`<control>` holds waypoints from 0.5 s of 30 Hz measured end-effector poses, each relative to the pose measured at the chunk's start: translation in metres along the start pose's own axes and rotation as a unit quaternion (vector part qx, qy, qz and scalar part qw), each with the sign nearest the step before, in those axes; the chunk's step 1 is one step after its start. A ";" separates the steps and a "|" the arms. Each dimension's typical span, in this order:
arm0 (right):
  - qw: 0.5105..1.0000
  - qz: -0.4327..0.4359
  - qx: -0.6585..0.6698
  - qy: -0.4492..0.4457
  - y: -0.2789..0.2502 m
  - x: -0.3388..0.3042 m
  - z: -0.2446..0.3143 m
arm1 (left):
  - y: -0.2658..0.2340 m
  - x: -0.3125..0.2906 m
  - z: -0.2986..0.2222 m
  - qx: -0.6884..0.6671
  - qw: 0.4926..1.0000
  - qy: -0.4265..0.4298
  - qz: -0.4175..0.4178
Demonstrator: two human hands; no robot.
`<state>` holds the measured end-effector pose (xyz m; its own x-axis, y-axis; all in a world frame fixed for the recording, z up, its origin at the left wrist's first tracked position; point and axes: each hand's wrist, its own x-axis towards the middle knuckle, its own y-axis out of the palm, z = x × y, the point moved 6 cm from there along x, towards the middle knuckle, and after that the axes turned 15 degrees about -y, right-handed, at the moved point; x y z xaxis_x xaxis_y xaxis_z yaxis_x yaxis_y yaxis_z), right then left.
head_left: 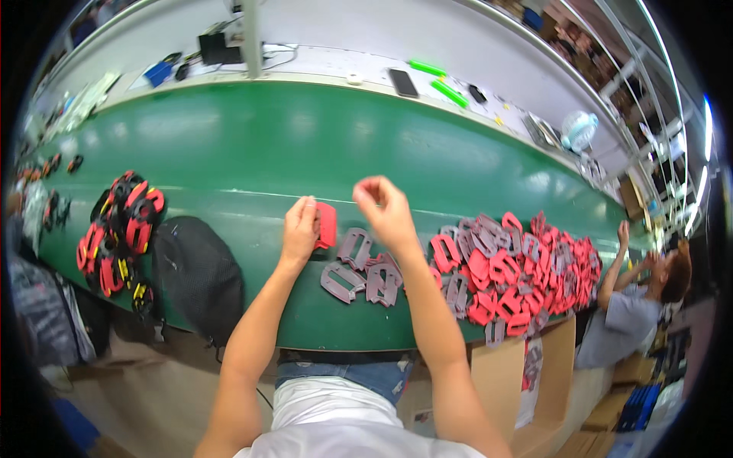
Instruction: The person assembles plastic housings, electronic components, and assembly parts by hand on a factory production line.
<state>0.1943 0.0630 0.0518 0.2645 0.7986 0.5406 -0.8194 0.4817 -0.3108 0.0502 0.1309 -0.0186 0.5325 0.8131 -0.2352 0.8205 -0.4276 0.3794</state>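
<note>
My left hand point(300, 230) is closed on a flat red plastic piece point(327, 226) with a rounded outline, held just over the green table point(305, 145). To its right, my right hand point(389, 215) is raised apart from the piece, thumb and fingers drawn together. Whether anything small is between those fingertips cannot be made out. Below and between the hands lie a few grey slotted plastic pieces point(343, 282). A large heap of red and grey plastic pieces point(527, 271) spreads over the table right of my right forearm.
Left of my arm sits a black mesh bag point(197, 275), beside stacked black-and-red assemblies point(114, 233). An open carton point(492, 382) stands below the table edge at right. A phone point(402, 82) and green bars point(449, 93) lie on the back ledge. A co-worker point(626, 313) is at far right.
</note>
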 end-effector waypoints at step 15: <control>0.999 -0.003 0.045 0.027 0.035 -0.054 0.009 | 0.013 -0.028 -0.020 0.195 0.963 0.187 -0.020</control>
<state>0.1462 0.0331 0.0186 0.2944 0.8149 0.4992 -0.8590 0.4546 -0.2355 0.0413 0.1104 0.0111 0.4475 0.8856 0.1242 0.8928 -0.4503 -0.0055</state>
